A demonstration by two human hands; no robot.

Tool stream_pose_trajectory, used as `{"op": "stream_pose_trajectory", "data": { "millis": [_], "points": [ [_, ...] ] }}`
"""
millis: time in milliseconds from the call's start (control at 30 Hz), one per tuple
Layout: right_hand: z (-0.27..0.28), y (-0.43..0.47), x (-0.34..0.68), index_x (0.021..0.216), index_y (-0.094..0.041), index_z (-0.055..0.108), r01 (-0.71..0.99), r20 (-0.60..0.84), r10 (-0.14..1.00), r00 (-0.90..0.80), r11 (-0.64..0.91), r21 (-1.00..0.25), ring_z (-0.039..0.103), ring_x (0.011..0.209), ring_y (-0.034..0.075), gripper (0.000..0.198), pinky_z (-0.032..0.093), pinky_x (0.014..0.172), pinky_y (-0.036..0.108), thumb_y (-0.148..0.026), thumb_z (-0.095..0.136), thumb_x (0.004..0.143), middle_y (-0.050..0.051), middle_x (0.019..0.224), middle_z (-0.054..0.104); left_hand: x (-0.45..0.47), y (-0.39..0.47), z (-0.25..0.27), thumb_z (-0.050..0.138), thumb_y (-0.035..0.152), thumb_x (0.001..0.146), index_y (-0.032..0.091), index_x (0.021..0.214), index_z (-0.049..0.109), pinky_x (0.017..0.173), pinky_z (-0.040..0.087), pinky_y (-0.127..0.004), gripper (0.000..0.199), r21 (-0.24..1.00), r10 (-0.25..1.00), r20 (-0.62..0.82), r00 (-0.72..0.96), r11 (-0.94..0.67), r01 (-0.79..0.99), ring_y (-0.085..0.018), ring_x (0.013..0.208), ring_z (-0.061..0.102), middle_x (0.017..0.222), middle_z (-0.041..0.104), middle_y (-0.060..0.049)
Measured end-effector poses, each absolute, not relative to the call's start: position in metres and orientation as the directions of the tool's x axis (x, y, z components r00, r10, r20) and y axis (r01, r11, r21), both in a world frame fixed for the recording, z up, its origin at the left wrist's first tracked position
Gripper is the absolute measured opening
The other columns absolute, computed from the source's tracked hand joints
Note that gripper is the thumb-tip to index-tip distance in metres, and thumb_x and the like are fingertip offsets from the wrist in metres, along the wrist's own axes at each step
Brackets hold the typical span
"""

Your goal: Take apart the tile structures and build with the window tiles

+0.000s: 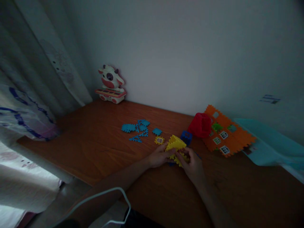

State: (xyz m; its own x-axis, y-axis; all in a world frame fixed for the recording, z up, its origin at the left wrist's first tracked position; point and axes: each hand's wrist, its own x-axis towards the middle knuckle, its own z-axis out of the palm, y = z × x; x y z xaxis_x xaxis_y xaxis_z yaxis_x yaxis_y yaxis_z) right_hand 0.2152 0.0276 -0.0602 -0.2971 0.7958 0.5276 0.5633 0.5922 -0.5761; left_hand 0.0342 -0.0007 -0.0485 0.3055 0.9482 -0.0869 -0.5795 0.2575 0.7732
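Observation:
Between my two hands is a yellow construction of interlocking toy panels [176, 143] with toothed edges. My left hand [159, 156] grips its left side, fingers closed against it. On the right side, my right hand [193, 163] pinches a lower toothed panel of the same construction. Just behind it sits a blue toy block [186, 137]. Some blue pieces show partly beneath my hands, mostly hidden. A flat yellow panel with a white window [159, 140] lies beyond my left hand, close to a light-blue toothed square [157, 131].
Several light-blue toothed pieces [129, 127] lie left on the wooden table [95, 133]. A cow toy keyboard [111, 85] stands at the back left. To the right are a red bag-like item [201, 124], an orange panel sheet [225, 128] and a turquoise bin [263, 139]. A white cable [118, 189] hangs in front.

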Motion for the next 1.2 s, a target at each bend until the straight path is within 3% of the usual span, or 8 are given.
{"op": "stream_pose_trajectory", "data": {
  "millis": [200, 333, 600, 700, 800, 900, 1033, 1200],
  "points": [
    [-0.056, 0.025, 0.216, 0.103, -0.022, 0.064, 0.503, 0.475, 0.812, -0.338, 0.583, -0.638, 0.07, 0.072, 0.022, 0.033, 0.058, 0.064, 0.034, -0.052, 0.062, 0.089, 0.007, 0.085, 0.072, 0.036, 0.002, -0.054, 0.077, 0.049, 0.078, 0.019, 0.114, 0.056, 0.079, 0.054, -0.032, 0.052, 0.859, 0.971, -0.061, 0.231, 0.169, -0.483, -0.019, 0.092, 0.066, 0.11, 0.067, -0.009],
    [-0.054, 0.02, 0.208, 0.101, -0.022, 0.063, 0.454, 0.494, 0.829, -0.261, 0.557, -0.696, 0.07, 0.072, 0.022, 0.031, 0.059, 0.066, 0.035, -0.051, 0.062, 0.089, 0.007, 0.085, 0.072, 0.036, -0.001, -0.049, 0.068, 0.054, 0.084, 0.018, 0.115, 0.057, 0.087, 0.05, -0.032, 0.048, 0.947, 0.985, 0.068, 0.157, -0.014, -0.321, -0.02, 0.098, 0.061, 0.108, 0.066, -0.008],
    [-0.046, 0.016, 0.199, 0.09, -0.022, 0.063, 0.22, 0.243, 0.956, -0.166, 0.276, -0.936, 0.071, 0.069, 0.025, 0.036, 0.058, 0.056, 0.034, -0.056, 0.067, 0.08, 0.008, 0.082, 0.075, 0.038, -0.016, -0.045, 0.059, 0.042, 0.093, 0.019, 0.15, 0.029, 0.115, 0.031, -0.041, 0.068, 0.931, 0.923, 0.357, 0.143, -0.364, 0.029, -0.027, 0.135, 0.042, 0.146, 0.043, -0.016],
    [-0.048, 0.016, 0.199, 0.096, -0.021, 0.067, 0.195, 0.199, 0.965, -0.17, 0.231, -0.953, 0.072, 0.074, 0.026, 0.038, 0.059, 0.06, 0.035, -0.057, 0.067, 0.081, 0.009, 0.087, 0.075, 0.035, -0.017, -0.046, 0.065, 0.04, 0.089, 0.018, 0.153, 0.023, 0.119, 0.025, -0.044, 0.08, 0.906, 0.914, 0.386, 0.124, -0.401, 0.138, -0.03, 0.142, 0.033, 0.153, 0.034, -0.018],
    [-0.056, 0.017, 0.196, 0.103, -0.023, 0.069, 0.023, 0.157, 0.963, -0.22, 0.166, -0.986, 0.074, 0.085, 0.028, 0.04, 0.062, 0.067, 0.04, -0.058, 0.06, 0.087, 0.012, 0.099, 0.076, 0.031, -0.014, -0.048, 0.075, 0.04, 0.081, 0.018, 0.153, 0.024, 0.121, 0.02, -0.048, 0.091, 0.901, 0.922, 0.378, 0.087, -0.388, 0.193, -0.033, 0.145, 0.027, 0.156, 0.028, -0.018],
    [-0.062, 0.019, 0.192, 0.11, -0.023, 0.065, -0.144, 0.149, 0.934, -0.325, 0.107, -0.984, 0.074, 0.09, 0.029, 0.041, 0.063, 0.072, 0.044, -0.057, 0.052, 0.092, 0.013, 0.101, 0.075, 0.029, -0.01, -0.051, 0.075, 0.036, 0.08, 0.019, 0.15, 0.03, 0.121, 0.02, -0.049, 0.085, 0.905, 0.923, 0.381, 0.049, -0.383, 0.187, -0.033, 0.144, 0.029, 0.154, 0.033, -0.017],
    [-0.061, 0.018, 0.19, 0.122, -0.024, 0.057, -0.078, 0.146, 0.926, -0.347, 0.127, -0.989, 0.072, 0.097, 0.027, 0.042, 0.063, 0.079, 0.043, -0.053, 0.055, 0.092, 0.012, 0.111, 0.072, 0.028, -0.009, -0.051, 0.063, 0.023, 0.087, 0.019, 0.149, 0.034, 0.118, 0.027, -0.044, 0.068, 0.91, 0.917, 0.393, 0.064, -0.398, 0.119, -0.029, 0.138, 0.039, 0.149, 0.041, -0.016],
    [-0.052, 0.017, 0.2, 0.146, -0.028, 0.035, 0.137, 0.33, 0.928, -0.174, 0.355, -0.925, 0.066, 0.109, 0.026, 0.075, 0.062, 0.084, 0.041, -0.048, 0.071, 0.082, 0.014, 0.135, 0.056, 0.026, -0.013, -0.043, 0.063, 0.015, 0.081, 0.021, 0.143, 0.046, 0.111, 0.036, -0.044, 0.065, 0.903, 0.892, 0.398, 0.212, -0.422, 0.078, -0.03, 0.126, 0.052, 0.139, 0.056, -0.013]
  ]
}}
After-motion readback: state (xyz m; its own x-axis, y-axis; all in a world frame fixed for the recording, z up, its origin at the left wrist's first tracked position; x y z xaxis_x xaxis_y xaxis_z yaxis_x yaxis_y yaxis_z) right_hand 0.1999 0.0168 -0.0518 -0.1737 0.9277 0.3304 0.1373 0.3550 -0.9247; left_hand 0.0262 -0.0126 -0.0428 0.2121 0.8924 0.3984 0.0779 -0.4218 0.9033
